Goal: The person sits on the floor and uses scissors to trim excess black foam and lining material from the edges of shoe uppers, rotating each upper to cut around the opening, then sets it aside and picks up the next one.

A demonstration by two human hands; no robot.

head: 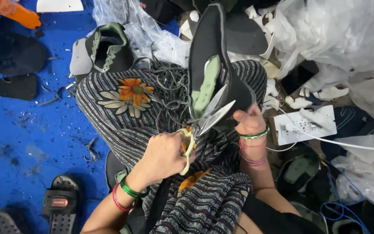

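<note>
My left hand [163, 156] is shut on the yellow-green handles of a pair of scissors [211, 113], whose blades stand apart and point up to the right. The blades meet the lower edge of a black shoe upper [208, 47] with a pale green lining [204, 89]. My right hand [248, 121] grips that upper at its lower right edge and holds it upright over my lap. A tangle of thin dark trimmed strips [169, 86] lies on my striped, flower-printed clothing, just left of the upper.
A white power strip [304, 125] with cables lies right of my right hand, below a dark phone [299, 76]. Clear plastic bags [338, 34] fill the upper right. On the blue floor [22, 130] are another shoe upper [107, 45], black pieces [18, 86], sandals [61, 203] and an orange bottle [16, 12].
</note>
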